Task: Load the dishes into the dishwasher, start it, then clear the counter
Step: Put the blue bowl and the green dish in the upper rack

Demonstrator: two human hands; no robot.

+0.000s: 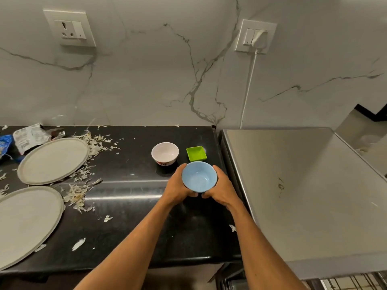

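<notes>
Head camera gives me the black counter (129,206), with a steel-topped unit (303,185) butting its right edge. Grey, the near plate (25,222) lies at the front left corner, the far plate (53,160) behind it. My left hand (178,185) and right hand (223,187) grasp the blue bowl (199,176) between them near the right edge. Just behind it stand a white bowl (165,153) and a smaller green square dish (196,153). Pale scraps (77,195) litter the left side.

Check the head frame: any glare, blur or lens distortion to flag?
Head view: glare streaks on the black counter left of the blue bowl; fisheye bends the counter edge and tilts the wall socket; bowl is sharp, no motion blur; soft shadow under the white bowl; dull sheen on the steel top.
</notes>
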